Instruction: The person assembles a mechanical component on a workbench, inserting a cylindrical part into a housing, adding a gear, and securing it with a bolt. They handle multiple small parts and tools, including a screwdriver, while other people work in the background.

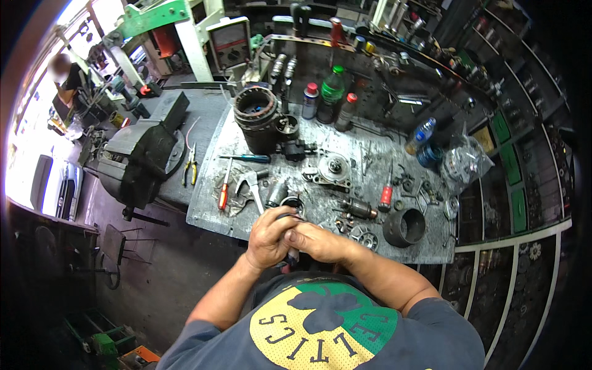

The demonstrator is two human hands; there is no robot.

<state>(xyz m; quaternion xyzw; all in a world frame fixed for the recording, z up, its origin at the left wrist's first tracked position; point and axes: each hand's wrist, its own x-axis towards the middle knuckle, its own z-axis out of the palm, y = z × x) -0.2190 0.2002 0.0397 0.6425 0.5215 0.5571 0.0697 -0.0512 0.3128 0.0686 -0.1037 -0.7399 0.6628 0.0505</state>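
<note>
Both hands bunched together at the near edge of the greasy metal workbench [259, 132], left hand [269, 237] and right hand [319, 242] wrapped round a small dark part [291, 254] (mostly hidden, can't tell what), red-handled screwdriver [224, 192] lying just beyond, big bench vise [143, 153] off left

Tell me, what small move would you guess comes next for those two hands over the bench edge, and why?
Probably a short turn or push of the small dark part while it stays in place. Both the left hand and the right hand are closed together around it at the near edge of the metal bench top, so neither is free to reach the wrench or the red-handled screwdriver.
</note>
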